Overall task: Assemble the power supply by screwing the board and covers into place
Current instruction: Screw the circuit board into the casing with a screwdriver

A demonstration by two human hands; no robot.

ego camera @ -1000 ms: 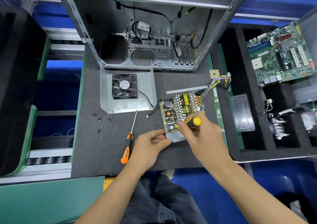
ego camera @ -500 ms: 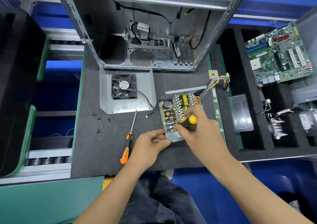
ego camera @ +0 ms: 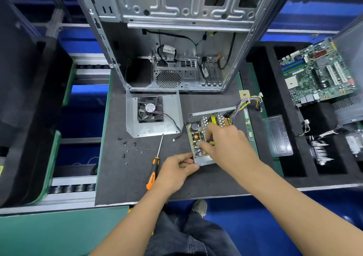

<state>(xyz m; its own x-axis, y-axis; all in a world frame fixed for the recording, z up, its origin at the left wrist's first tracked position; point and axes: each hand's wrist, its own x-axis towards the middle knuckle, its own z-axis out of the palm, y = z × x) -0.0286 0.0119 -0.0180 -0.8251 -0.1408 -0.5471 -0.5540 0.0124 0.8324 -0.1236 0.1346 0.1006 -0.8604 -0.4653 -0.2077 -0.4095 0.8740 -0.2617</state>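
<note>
The open power supply (ego camera: pixel 198 136) lies on the dark mat, its circuit board bare in a metal tray, with coloured wires (ego camera: pixel 245 103) leaving its far right corner. My right hand (ego camera: pixel 225 143) is over the board, fingers curled round a yellow-handled screwdriver (ego camera: pixel 211 143) that is almost hidden under the hand. My left hand (ego camera: pixel 176 169) pinches the tray's near left corner. The metal cover with a black fan (ego camera: pixel 150 109) lies to the left. Several small black screws (ego camera: pixel 129 147) are scattered on the mat.
An orange-handled screwdriver (ego camera: pixel 154 169) lies left of my left hand. An empty computer case (ego camera: pixel 176 49) stands behind. A motherboard (ego camera: pixel 318 73) and other parts sit in black foam compartments at the right. A clear plastic piece (ego camera: pixel 279 136) lies right of the mat.
My right hand has tipped forward and down over the board, so the yellow screwdriver handle is now mostly hidden. My left hand stays at the tray's corner.
</note>
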